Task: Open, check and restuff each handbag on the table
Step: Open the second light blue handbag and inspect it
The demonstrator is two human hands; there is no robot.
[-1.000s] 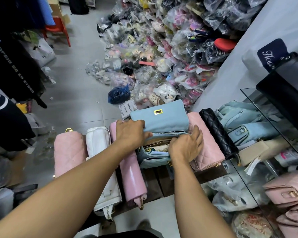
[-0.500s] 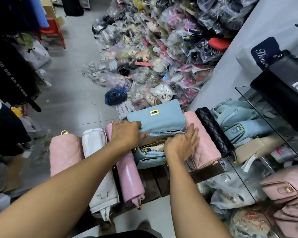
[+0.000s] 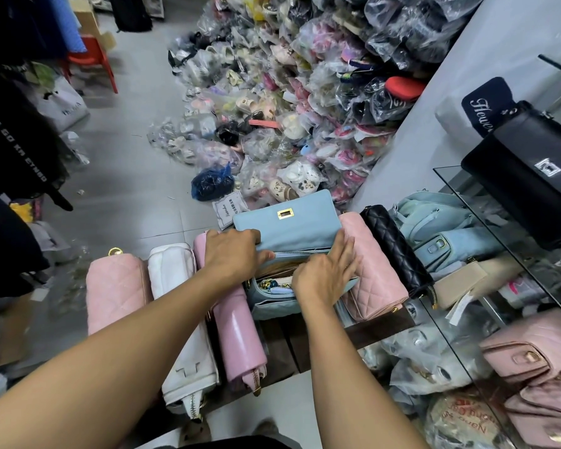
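- Blue handbag [image 3: 274, 304] sits on the dark wooden table [image 3: 381, 328], in the middle of a row of bags, with its flap [image 3: 292, 230] thrown back toward the far side and the gold clasp [image 3: 285, 214] facing up.
- Its mouth gapes open. A bit of gold chain [image 3: 267, 283] and some pale stuffing show inside, near the left end.
- Left hand [image 3: 232, 254] grips the blue handbag at the left end of the flap's hinge line. The fingers curl over the edge and the thumb points right along the zip.
- Right hand [image 3: 324, 277] lies over the right end of the opening, fingers fairly straight and fanned out, their tips touching the flap and the neighbouring bag. The thumb is tucked out of sight, so I can't say whether it pinches anything.
- Just right of the blue handbag, touching it, is a pink quilted bag [image 3: 374, 280], and beyond that a black quilted bag [image 3: 397, 251].
- On the left a glossy pink bag [image 3: 238, 332] presses against it, followed by a white bag [image 3: 183, 322] and, furthest left, a pale pink quilted bag [image 3: 114, 293].
- A glass shelf [image 3: 486, 228] juts in from the right with a black clasp bag [image 3: 525, 179] on top and more blue and pink bags under it.
- Across the grey floor, on the far side, a heap of shoes in clear plastic bags [image 3: 308, 92] is piled against the wall.
- A red chair [image 3: 91, 58] stands far left.
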